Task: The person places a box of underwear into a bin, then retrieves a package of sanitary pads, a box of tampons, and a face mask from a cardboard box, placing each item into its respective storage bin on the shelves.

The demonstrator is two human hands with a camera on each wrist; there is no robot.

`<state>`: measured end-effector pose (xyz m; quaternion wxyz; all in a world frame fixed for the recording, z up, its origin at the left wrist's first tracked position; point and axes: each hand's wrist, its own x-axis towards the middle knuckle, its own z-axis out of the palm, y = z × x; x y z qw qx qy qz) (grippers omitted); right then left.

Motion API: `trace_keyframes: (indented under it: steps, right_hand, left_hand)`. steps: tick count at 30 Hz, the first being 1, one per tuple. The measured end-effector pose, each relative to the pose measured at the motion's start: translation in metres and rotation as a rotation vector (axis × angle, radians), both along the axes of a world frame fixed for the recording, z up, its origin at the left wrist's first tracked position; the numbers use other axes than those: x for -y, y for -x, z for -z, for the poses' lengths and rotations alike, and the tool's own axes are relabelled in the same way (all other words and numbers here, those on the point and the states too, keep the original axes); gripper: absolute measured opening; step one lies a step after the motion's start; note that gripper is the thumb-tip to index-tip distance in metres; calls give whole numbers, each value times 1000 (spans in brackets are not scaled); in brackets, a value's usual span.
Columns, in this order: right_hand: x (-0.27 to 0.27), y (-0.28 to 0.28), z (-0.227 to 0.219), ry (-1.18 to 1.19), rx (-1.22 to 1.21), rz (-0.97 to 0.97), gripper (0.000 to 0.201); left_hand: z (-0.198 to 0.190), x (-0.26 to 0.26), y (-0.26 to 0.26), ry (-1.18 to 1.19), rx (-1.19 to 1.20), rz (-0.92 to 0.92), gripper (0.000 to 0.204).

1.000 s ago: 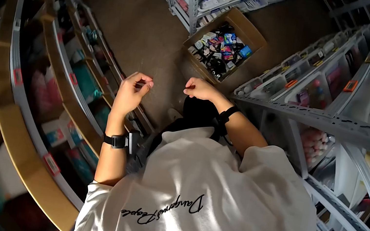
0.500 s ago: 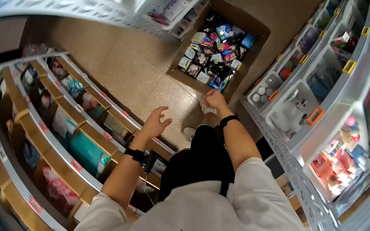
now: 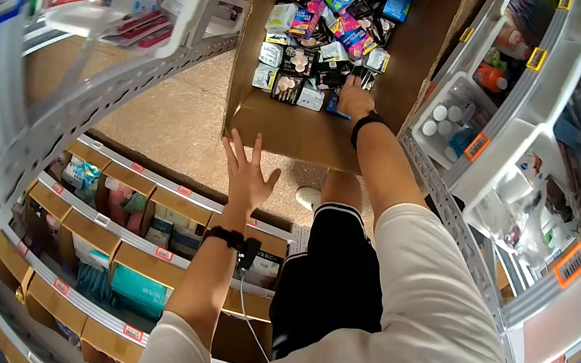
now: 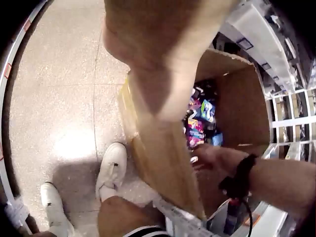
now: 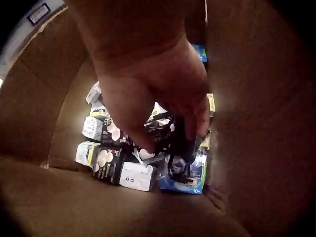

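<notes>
A cardboard box (image 3: 291, 133) holds many small packets, black, pink, white and blue. My right hand (image 3: 357, 101) is down inside it at the near right of the packets. In the right wrist view that hand (image 5: 158, 94) has its thumb and fingers around a dark packet (image 5: 181, 140), above a blue packet (image 5: 185, 185) and a white one (image 5: 137, 176). My left hand (image 3: 248, 182) is spread with straight fingers, its tips by the box's near left corner. The left wrist view shows the left hand (image 4: 163, 89) over the box's wall; its fingers are hidden there.
Shelves with clear bins (image 3: 461, 181) stand close on the right, and a metal shelf (image 3: 129, 83) at upper left. Lower left are shelves of cardboard compartments (image 3: 136, 263). Tiled floor (image 4: 69, 113) and white shoes (image 4: 112, 168) lie beside the box.
The view has come closer to the box. My right hand has moved forward from outside it to down among the packets. The left hand has moved up to the box's near corner, fingers spread.
</notes>
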<state>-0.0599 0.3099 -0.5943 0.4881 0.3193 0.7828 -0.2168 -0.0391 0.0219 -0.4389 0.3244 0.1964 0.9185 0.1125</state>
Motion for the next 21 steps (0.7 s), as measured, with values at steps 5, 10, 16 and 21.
trace_keyframes:
  steps: [5, 10, 16, 21]
  right_hand:
    - [-15, 5, 72, -109, -240, -98, 88]
    - [-31, 14, 93, -46, -191, -78, 71]
    - [-37, -3, 98, -149, -75, -306, 38]
    - [-29, -1, 41, -268, -125, -318, 31]
  left_hand:
    - [20, 5, -7, -113, -33, -12, 92]
    - [40, 2, -12, -142, -120, -16, 93]
    - [51, 1, -18, -150, -175, -60, 92]
    - [24, 3, -8, -161, -72, -47, 92]
